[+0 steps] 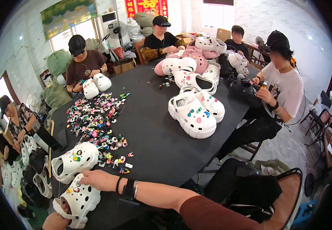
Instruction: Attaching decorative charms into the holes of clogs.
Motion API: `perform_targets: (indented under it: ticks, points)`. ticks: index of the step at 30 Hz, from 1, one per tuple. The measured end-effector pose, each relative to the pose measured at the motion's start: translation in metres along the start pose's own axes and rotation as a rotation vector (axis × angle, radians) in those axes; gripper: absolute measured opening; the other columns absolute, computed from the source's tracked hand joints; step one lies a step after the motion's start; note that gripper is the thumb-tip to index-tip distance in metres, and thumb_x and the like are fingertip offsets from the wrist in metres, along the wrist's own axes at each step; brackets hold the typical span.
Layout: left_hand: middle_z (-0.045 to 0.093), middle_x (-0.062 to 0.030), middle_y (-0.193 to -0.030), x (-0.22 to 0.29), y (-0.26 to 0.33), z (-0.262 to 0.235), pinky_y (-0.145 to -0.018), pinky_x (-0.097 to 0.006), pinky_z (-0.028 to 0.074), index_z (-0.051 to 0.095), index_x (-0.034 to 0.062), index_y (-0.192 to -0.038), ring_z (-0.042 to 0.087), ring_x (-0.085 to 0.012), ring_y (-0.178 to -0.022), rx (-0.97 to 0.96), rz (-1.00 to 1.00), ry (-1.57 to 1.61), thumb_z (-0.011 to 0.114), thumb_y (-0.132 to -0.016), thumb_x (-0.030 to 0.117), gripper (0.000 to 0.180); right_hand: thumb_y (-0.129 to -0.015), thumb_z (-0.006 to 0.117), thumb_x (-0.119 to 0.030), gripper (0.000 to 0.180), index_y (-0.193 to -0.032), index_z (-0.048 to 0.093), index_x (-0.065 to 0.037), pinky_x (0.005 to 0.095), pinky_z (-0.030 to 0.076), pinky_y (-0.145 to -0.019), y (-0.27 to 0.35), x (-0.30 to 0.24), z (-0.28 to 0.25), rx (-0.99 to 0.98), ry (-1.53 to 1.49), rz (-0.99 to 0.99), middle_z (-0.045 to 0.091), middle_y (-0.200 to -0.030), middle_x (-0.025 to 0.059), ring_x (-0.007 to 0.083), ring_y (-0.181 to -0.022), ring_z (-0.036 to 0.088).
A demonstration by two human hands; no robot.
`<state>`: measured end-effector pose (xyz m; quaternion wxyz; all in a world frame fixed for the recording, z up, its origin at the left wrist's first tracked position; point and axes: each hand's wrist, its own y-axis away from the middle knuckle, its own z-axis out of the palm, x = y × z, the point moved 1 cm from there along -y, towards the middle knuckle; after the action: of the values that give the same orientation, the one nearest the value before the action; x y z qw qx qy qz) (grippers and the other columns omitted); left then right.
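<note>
A white clog (89,206) with several colourful charms on its upper is tilted at the table's near left edge. My left hand (56,220) grips it at the heel opening, some fingers reaching inside. From the right, my right hand (97,179) comes over the clog's upper, its fingers drawn together against the surface; whatever is between them is hidden. Just beyond stands a second white clog (90,155), also with charms. Past it spreads a heap of small multicoloured shoe charms (93,117), a few lying loose near my right hand.
The dark table (146,126) holds a pair of decorated white clogs (196,119) and a pile of white and pink clogs (194,61). Several people sit around it handling shoes. A black bag lies on a chair (288,191) at my right. More shoes (41,180) crowd the left.
</note>
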<state>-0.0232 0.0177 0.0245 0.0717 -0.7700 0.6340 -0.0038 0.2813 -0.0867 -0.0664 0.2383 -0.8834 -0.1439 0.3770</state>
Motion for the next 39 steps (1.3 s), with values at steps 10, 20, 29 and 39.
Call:
perform_targets:
  ticks: [10,20,29,39]
  points:
    - [0.070,-0.0139,-0.107,0.066,0.070,-0.033,-0.081,-0.033,0.052,0.069,0.0038,-0.110,0.068,-0.0296,-0.092,0.604,-0.707,-0.028,0.058,-0.093,0.010,0.021,-0.088,0.060,-0.005,0.011,-0.098,0.065,-0.004,0.0375,0.050,-0.077,-0.012,0.018,0.007,0.252,-0.171,0.086,0.063,-0.093,0.0141,0.0332,-0.089,0.062]
    - [0.068,-0.0139,-0.087,0.189,-0.024,-0.009,-0.060,-0.040,0.050,0.063,0.0019,-0.109,0.066,-0.0317,-0.073,0.598,0.266,0.210,0.065,-0.077,0.010,0.032,-0.104,0.032,-0.047,0.055,-0.095,0.062,-0.002,0.0244,0.041,-0.049,0.098,-0.118,-0.017,-0.074,-1.166,0.596,0.052,-0.067,0.0003,0.0093,-0.054,0.048]
    - [0.064,-0.0139,-0.111,0.252,-0.055,0.044,-0.068,-0.035,0.051,0.065,0.0045,-0.115,0.062,-0.0237,-0.082,0.212,0.581,0.334,0.067,-0.079,0.013,0.037,-0.103,0.040,-0.045,0.045,-0.089,0.060,-0.008,0.0261,0.046,-0.056,0.258,-0.138,-0.006,0.166,-1.496,1.107,0.058,-0.074,0.0003,0.0118,-0.066,0.056]
    - [0.066,-0.0129,-0.104,0.202,-0.031,0.035,-0.070,-0.038,0.051,0.067,0.0016,-0.103,0.063,-0.0285,-0.081,0.285,0.334,0.187,0.070,-0.076,0.002,0.028,-0.097,0.052,-0.015,0.013,-0.090,0.054,-0.004,0.0338,0.050,-0.074,0.479,-0.015,-0.039,1.377,-1.234,1.406,0.056,-0.079,0.0049,0.0219,-0.084,0.059]
